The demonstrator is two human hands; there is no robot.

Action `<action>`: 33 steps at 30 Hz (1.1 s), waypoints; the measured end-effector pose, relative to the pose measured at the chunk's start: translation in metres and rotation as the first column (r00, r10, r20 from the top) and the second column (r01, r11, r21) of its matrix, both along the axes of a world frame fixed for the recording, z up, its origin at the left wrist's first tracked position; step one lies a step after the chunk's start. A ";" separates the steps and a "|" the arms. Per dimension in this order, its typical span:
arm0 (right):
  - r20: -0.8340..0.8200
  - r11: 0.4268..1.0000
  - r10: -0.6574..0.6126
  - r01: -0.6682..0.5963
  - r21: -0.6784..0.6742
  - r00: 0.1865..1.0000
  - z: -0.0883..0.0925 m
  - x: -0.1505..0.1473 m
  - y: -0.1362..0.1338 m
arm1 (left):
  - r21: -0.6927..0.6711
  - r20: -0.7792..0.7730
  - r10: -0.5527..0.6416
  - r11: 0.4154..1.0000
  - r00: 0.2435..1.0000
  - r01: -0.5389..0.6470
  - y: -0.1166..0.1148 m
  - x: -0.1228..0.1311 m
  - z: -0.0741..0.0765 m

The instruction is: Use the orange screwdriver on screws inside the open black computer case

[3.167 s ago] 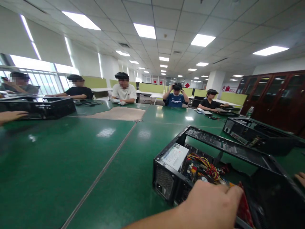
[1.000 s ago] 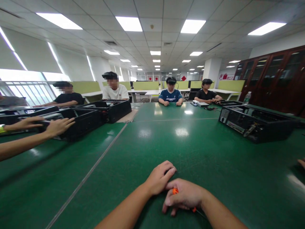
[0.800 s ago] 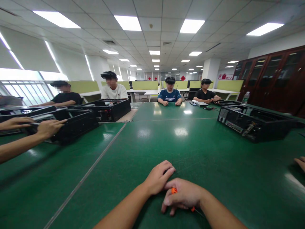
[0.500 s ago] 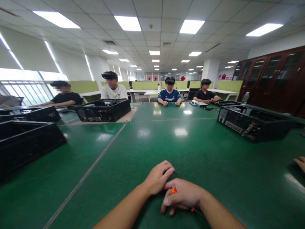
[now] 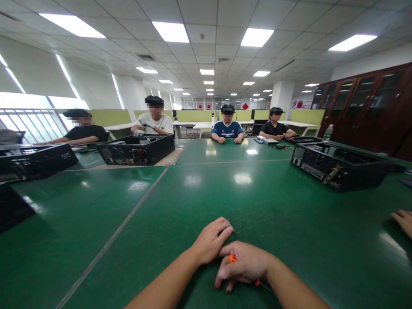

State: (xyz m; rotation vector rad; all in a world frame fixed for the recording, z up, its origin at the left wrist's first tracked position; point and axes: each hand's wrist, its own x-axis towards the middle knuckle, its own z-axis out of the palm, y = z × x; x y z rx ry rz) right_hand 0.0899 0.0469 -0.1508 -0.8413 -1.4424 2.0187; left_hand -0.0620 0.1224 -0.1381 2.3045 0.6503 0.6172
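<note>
My right hand [image 5: 246,262] is closed around a screwdriver with an orange handle [image 5: 232,258]. Its thin metal shaft [image 5: 266,287] points back toward my right wrist. Most of the handle is hidden by my fingers. Beside it, my left hand [image 5: 212,240] rests palm down on the green tabletop [image 5: 289,240], loosely curved, with a gap between thumb and forefinger. Nothing shows in it, though the far fingertips are hidden. My right forefinger touches the left hand near the base of its thumb.
Open black computer cases stand at the right [image 5: 341,165], at the left [image 5: 138,150] and farther left [image 5: 35,161]. A dark case corner [image 5: 14,208] enters at the left edge. Another person's hand [image 5: 403,221] lies at the right edge. Several people sit across the table.
The near-left computer case has slid left, mostly out of view. The person in white now has a gloved hand raised over the case there. My hands hold the same pose.
</note>
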 end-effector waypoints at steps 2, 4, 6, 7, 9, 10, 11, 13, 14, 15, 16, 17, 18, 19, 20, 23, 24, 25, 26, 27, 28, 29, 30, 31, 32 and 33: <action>0.006 1.000 0.005 -0.005 0.004 1.000 0.000 0.000 0.001 | 0.002 0.000 -0.003 1.000 1.000 0.003 0.000 0.000 0.000; 0.015 1.000 0.008 -0.008 0.010 1.000 -0.001 0.001 0.001 | 0.006 -0.002 -0.006 1.000 1.000 0.006 0.001 -0.001 0.000; 0.021 1.000 0.009 -0.009 0.014 1.000 -0.002 0.001 0.002 | 0.009 -0.007 -0.005 1.000 1.000 0.005 0.001 -0.001 0.000; 0.023 1.000 0.009 -0.009 0.015 1.000 -0.003 0.001 0.002 | 0.010 -0.009 -0.003 1.000 1.000 0.004 0.001 -0.001 0.000; 0.030 1.000 0.008 -0.009 0.016 1.000 -0.003 0.001 0.002 | 0.010 -0.011 -0.002 1.000 1.000 0.003 0.001 -0.001 0.000; 0.036 1.000 0.009 -0.010 0.017 0.999 -0.004 0.001 0.002 | 0.009 -0.012 -0.003 1.000 1.000 0.003 0.000 -0.001 0.000; 0.041 1.000 0.010 -0.011 0.016 0.999 -0.004 0.000 0.002 | 0.008 -0.011 -0.003 1.000 1.000 0.003 0.000 -0.001 0.001; 0.045 1.000 0.010 -0.010 0.014 0.999 -0.003 0.000 0.001 | 0.008 -0.009 -0.003 1.000 1.000 0.004 0.000 0.000 0.001; 0.044 1.000 0.010 -0.011 0.015 0.999 -0.002 0.000 0.001 | 0.008 -0.008 -0.003 1.000 1.000 0.003 0.000 0.000 0.001; 0.043 1.000 0.008 -0.009 0.017 0.999 -0.002 0.000 0.001 | 0.007 -0.007 -0.002 1.000 1.000 0.002 0.000 0.000 0.000; 0.045 1.000 0.009 -0.009 0.018 0.999 -0.002 0.000 0.001 | 0.007 -0.006 -0.003 1.000 1.000 0.003 0.000 0.000 0.000; 0.047 1.000 0.007 -0.008 0.018 0.999 -0.002 0.000 0.001 | 0.007 -0.006 -0.003 1.000 1.000 0.003 0.000 0.000 0.000; 0.048 1.000 0.006 -0.007 0.017 0.999 -0.002 0.000 0.001 | 0.008 -0.007 -0.004 1.000 1.000 0.004 0.001 0.000 -0.001; 0.048 1.000 0.004 -0.004 0.015 0.999 -0.002 0.000 0.000 | 0.009 -0.008 -0.005 1.000 1.000 0.006 0.001 0.000 -0.001; 0.049 1.000 0.001 -0.002 0.015 0.999 -0.003 0.000 0.000 | 0.010 -0.009 -0.008 1.000 1.000 0.008 0.001 0.000 -0.001; 0.044 1.000 0.001 -0.002 0.019 0.999 -0.004 0.001 0.001 | 0.006 -0.008 -0.010 1.000 1.000 0.010 0.001 0.000 -0.001; 0.042 1.000 0.005 -0.005 0.018 0.999 -0.005 0.001 0.001 | 0.004 -0.008 -0.009 1.000 1.000 0.009 0.001 0.000 0.000; 0.040 1.000 0.007 -0.008 0.015 0.999 -0.006 0.001 0.001 | 0.003 -0.009 -0.007 1.000 1.000 0.007 0.001 0.000 0.000; 0.036 1.000 0.012 -0.012 0.009 0.999 -0.006 0.001 0.002 | 0.002 -0.010 -0.005 1.000 1.000 0.005 0.001 0.000 0.000; 0.031 1.000 0.014 -0.014 0.004 0.999 -0.007 0.001 0.002 | 0.001 -0.012 -0.004 1.000 1.000 0.004 0.001 0.000 0.000; 0.024 1.000 0.015 -0.015 -0.002 1.000 -0.008 0.000 0.003 | 0.001 -0.014 -0.004 1.000 1.000 0.004 0.001 0.000 0.000; 0.014 1.000 0.017 -0.016 -0.006 1.000 -0.009 0.000 0.003 | 0.000 -0.014 -0.003 1.000 1.000 0.003 0.001 0.000 0.000; -0.003 1.000 0.019 -0.019 -0.011 1.000 -0.010 0.000 0.004 | 0.000 -0.012 -0.004 1.000 1.000 0.004 0.001 0.000 -0.001; -0.023 1.000 0.026 -0.027 -0.015 0.999 -0.010 -0.001 0.004 | -0.002 -0.007 -0.006 1.000 1.000 0.006 0.002 0.000 -0.001; -0.043 0.999 0.035 -0.036 -0.016 0.998 -0.010 -0.001 0.004 | -0.004 -0.001 -0.008 1.000 1.000 0.008 0.002 -0.001 -0.002; -0.063 0.999 0.045 -0.046 -0.016 0.997 -0.010 -0.001 0.004 | -0.007 0.007 -0.010 1.000 1.000 0.010 0.003 -0.001 -0.003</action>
